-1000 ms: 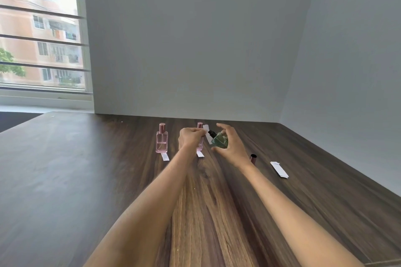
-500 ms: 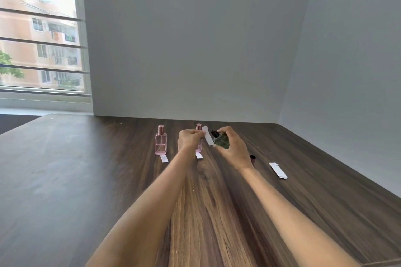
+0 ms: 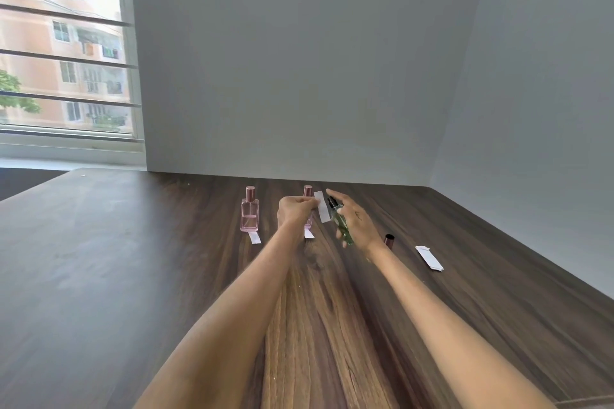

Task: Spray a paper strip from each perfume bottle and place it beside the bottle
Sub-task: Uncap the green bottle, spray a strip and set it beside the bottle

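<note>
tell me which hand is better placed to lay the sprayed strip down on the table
Left. The left hand already pinches the white paper strip in its fingers, while the right hand is full with the green glass perfume bottle. It probably only needs to lower the strip onto the dark wooden table.

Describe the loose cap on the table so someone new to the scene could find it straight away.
Start from the dark wooden table and follow the person's right hand, which holds the green bottle. Just right of that wrist, left of the stack of paper strips, stands the cap. It is a short, dark reddish cylinder standing alone, unlike the caps on the pink bottles.
</note>
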